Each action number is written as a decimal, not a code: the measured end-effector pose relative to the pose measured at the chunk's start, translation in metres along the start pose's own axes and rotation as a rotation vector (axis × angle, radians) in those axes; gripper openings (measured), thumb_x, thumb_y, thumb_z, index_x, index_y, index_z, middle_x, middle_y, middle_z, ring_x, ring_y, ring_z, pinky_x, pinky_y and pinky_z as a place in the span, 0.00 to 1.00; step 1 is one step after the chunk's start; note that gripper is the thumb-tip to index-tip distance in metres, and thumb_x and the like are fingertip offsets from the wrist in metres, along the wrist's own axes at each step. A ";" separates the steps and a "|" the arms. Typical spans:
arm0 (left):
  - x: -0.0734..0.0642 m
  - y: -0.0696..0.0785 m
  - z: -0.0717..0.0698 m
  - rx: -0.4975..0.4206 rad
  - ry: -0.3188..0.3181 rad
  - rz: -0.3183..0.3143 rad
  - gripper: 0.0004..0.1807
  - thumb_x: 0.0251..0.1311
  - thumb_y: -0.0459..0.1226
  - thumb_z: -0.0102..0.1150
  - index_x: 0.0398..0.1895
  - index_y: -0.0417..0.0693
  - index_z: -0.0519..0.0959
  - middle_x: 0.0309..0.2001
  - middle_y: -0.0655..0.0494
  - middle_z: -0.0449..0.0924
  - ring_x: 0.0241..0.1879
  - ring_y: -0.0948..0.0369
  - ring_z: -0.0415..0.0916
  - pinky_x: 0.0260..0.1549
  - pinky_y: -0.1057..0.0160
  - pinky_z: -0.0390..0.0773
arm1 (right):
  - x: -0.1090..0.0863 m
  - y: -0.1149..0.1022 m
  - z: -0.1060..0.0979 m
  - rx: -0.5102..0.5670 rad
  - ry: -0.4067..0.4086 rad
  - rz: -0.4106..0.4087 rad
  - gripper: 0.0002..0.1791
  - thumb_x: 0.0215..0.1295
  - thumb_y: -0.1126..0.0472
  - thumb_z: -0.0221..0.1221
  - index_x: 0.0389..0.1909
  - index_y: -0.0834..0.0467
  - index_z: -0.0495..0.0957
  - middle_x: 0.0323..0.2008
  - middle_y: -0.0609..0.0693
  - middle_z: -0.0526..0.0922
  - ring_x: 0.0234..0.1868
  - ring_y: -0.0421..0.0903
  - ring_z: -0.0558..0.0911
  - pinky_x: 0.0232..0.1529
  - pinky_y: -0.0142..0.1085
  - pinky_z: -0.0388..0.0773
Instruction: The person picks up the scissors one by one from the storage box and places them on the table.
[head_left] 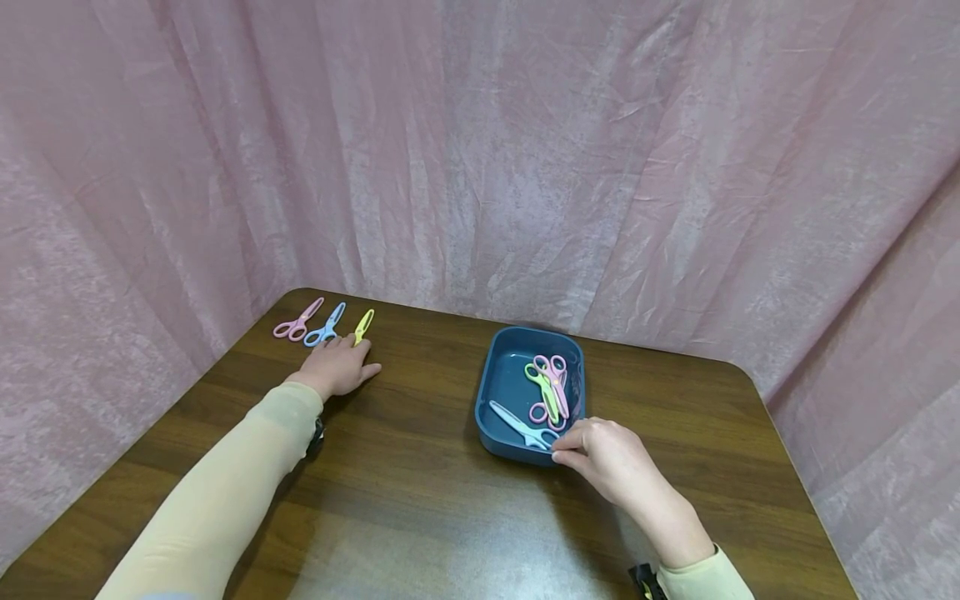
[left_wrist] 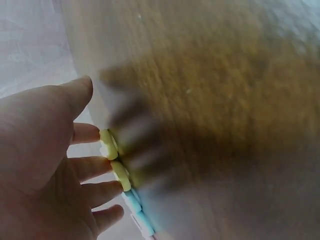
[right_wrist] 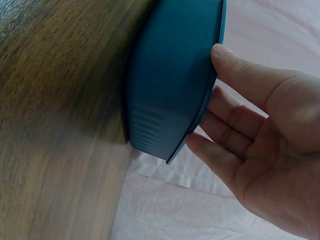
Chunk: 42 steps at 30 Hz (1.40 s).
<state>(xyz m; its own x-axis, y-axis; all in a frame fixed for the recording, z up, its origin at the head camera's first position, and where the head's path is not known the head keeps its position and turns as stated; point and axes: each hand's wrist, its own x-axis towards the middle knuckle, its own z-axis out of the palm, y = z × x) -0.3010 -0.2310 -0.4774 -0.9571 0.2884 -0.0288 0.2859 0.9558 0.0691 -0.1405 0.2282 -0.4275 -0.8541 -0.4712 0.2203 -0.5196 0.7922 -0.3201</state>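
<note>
Currently left hand [head_left: 333, 367] touches yellow scissors [head_left: 364, 323], fingers straight.
Right hand [head_left: 609, 458] seemingly pinches tray rim [head_left: 512, 451], 5 o'clock.

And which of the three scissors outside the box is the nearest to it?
The yellow scissors, partly hidden by the left hand in the head view; the blue pair and pink pair lie farther left.

Left arm [head_left: 217, 492] stretches forward, left hand [head_left: 335, 367] palm down; right hand [head_left: 609, 462] bends its fingers [right_wrist: 215, 156].

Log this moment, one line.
left hand: touching yellow scissors | right hand: gripping tray by rim | inside: green scissors, light-blue scissors, pink scissors | table: pink pair, blue pair
</note>
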 end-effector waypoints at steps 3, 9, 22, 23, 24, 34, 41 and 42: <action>-0.001 0.003 -0.003 -0.007 0.013 0.002 0.30 0.84 0.51 0.56 0.69 0.33 0.75 0.66 0.24 0.75 0.66 0.28 0.74 0.67 0.28 0.70 | 0.000 0.000 0.000 -0.001 0.002 -0.001 0.03 0.66 0.59 0.77 0.38 0.46 0.96 0.38 0.38 0.92 0.43 0.45 0.90 0.44 0.44 0.86; 0.000 0.002 -0.002 -0.016 0.037 0.017 0.30 0.84 0.51 0.57 0.72 0.34 0.75 0.68 0.23 0.74 0.67 0.27 0.74 0.68 0.29 0.70 | 0.000 0.000 0.001 -0.003 0.009 -0.006 0.04 0.65 0.60 0.78 0.37 0.46 0.95 0.38 0.37 0.92 0.43 0.44 0.90 0.44 0.44 0.86; 0.003 0.024 -0.011 -0.028 0.076 0.053 0.34 0.85 0.53 0.55 0.79 0.37 0.72 0.77 0.25 0.66 0.78 0.26 0.60 0.78 0.30 0.56 | 0.000 -0.001 -0.001 0.001 -0.006 0.006 0.03 0.66 0.59 0.77 0.38 0.47 0.96 0.38 0.38 0.92 0.43 0.45 0.90 0.45 0.45 0.86; 0.002 0.027 -0.012 -0.029 0.075 0.055 0.34 0.85 0.53 0.55 0.80 0.37 0.71 0.78 0.25 0.66 0.79 0.27 0.60 0.78 0.30 0.56 | 0.000 -0.001 0.000 0.001 -0.006 0.005 0.03 0.66 0.59 0.77 0.38 0.46 0.96 0.38 0.38 0.92 0.43 0.45 0.90 0.45 0.45 0.86; 0.001 0.030 -0.014 -0.025 0.077 0.061 0.35 0.85 0.53 0.55 0.80 0.37 0.71 0.78 0.25 0.65 0.79 0.27 0.60 0.78 0.30 0.55 | 0.000 -0.001 0.000 0.002 -0.006 0.004 0.03 0.66 0.59 0.77 0.38 0.46 0.96 0.38 0.38 0.92 0.43 0.45 0.90 0.44 0.45 0.86; -0.004 0.054 -0.020 -0.011 0.087 0.117 0.35 0.85 0.53 0.55 0.81 0.36 0.71 0.80 0.27 0.64 0.81 0.29 0.58 0.78 0.29 0.55 | 0.000 0.000 0.000 -0.005 0.001 -0.004 0.03 0.66 0.59 0.78 0.37 0.46 0.96 0.38 0.37 0.92 0.43 0.44 0.90 0.45 0.45 0.86; -0.007 0.072 -0.022 -0.022 0.123 0.167 0.36 0.84 0.54 0.56 0.81 0.37 0.71 0.80 0.29 0.65 0.80 0.30 0.60 0.78 0.30 0.57 | 0.000 0.000 -0.001 -0.007 0.007 -0.002 0.04 0.65 0.59 0.78 0.37 0.46 0.96 0.38 0.38 0.92 0.43 0.45 0.90 0.44 0.45 0.86; -0.007 0.074 -0.022 -0.026 0.127 0.174 0.37 0.84 0.55 0.56 0.81 0.37 0.71 0.80 0.30 0.65 0.80 0.31 0.60 0.79 0.31 0.57 | 0.000 0.000 -0.001 -0.007 0.008 -0.003 0.04 0.65 0.59 0.78 0.37 0.46 0.96 0.38 0.38 0.92 0.43 0.45 0.90 0.44 0.45 0.86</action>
<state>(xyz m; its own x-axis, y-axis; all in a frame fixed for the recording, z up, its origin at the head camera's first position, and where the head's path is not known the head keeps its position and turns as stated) -0.2742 -0.1636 -0.4504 -0.8922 0.4378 0.1113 0.4476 0.8899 0.0874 -0.1403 0.2283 -0.4268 -0.8522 -0.4705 0.2290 -0.5221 0.7934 -0.3130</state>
